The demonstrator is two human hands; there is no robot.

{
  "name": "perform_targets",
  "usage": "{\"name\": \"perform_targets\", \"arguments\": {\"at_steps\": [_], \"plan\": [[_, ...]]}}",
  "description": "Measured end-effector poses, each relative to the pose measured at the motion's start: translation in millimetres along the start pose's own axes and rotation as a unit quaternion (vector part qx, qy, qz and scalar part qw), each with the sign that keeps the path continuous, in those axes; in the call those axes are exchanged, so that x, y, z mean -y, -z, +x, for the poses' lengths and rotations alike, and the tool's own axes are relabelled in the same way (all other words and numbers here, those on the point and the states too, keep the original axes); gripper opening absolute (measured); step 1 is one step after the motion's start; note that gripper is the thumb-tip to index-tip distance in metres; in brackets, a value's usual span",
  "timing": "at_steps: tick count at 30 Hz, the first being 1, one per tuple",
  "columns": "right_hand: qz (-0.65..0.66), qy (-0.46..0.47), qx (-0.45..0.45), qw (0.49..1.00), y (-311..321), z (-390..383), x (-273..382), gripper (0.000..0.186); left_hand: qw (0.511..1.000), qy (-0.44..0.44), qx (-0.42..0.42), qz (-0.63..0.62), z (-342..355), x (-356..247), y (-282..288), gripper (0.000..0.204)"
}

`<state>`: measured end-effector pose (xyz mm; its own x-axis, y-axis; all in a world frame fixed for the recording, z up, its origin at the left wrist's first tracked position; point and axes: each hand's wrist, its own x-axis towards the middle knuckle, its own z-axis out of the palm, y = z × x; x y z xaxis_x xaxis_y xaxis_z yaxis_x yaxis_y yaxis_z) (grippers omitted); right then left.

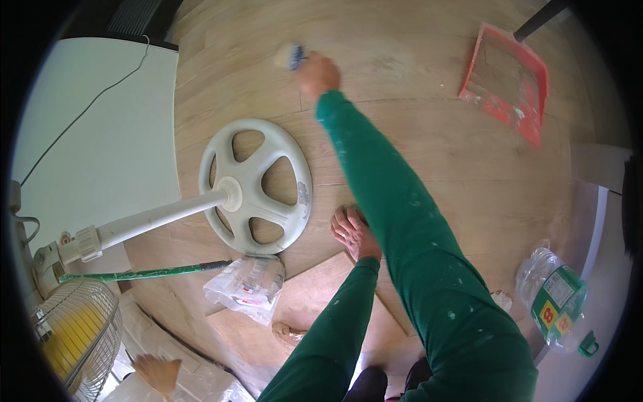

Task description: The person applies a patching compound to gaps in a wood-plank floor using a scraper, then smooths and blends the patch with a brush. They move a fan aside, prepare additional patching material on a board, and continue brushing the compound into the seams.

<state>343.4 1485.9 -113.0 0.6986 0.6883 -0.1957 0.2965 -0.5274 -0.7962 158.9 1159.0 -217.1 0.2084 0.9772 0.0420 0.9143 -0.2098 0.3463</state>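
My right hand point(317, 75) reaches far out over the wood-look floor point(402, 144), closed round a paintbrush point(295, 57). The brush has pale bristles and a blue-and-white band. Its bristles point left, close to the floor, slightly smeared by motion. Nearer to me, my left hand point(355, 233) rests on the floor with its fingers spread and bent, just beyond the corner of a flat tan board point(325, 281). Part of that hand is hidden by the right sleeve. Both green sleeves carry pale specks.
Left of my hands is the round white base point(253, 171) of a standing fan, its pole leading to a wire cage point(77, 335). A plastic bag point(248, 285) lies beside a green rod point(147, 273). A red dustpan point(508, 80) stands far right; a clear bottle point(552, 295) lies nearer.
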Motion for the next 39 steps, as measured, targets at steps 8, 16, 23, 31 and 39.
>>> {"name": "perform_targets", "arguments": {"at_steps": [8,16,23,31,39], "plan": [[0.027,0.028,-0.117,0.992,81.2,-109.8,-52.1,0.026,0.999,0.004,-0.037,0.022,7.2,27.3,20.9,0.061],[0.012,0.049,-0.019,0.999,42.1,-69.8,-66.2,0.024,1.000,0.021,0.005,0.004,0.2,9.8,2.0,0.066],[-0.040,0.100,-0.112,0.988,116.7,-145.9,-79.2,0.030,1.000,0.015,-0.016,0.018,9.1,16.3,22.5,0.058],[-0.060,0.110,-0.019,0.992,50.5,-125.5,-106.3,0.024,1.000,0.014,-0.004,-0.001,4.4,6.5,9.9,0.059],[-0.081,0.162,-0.015,0.983,101.8,-184.7,-60.7,0.024,0.999,0.021,-0.020,0.032,3.6,21.9,13.9,0.058]]}}
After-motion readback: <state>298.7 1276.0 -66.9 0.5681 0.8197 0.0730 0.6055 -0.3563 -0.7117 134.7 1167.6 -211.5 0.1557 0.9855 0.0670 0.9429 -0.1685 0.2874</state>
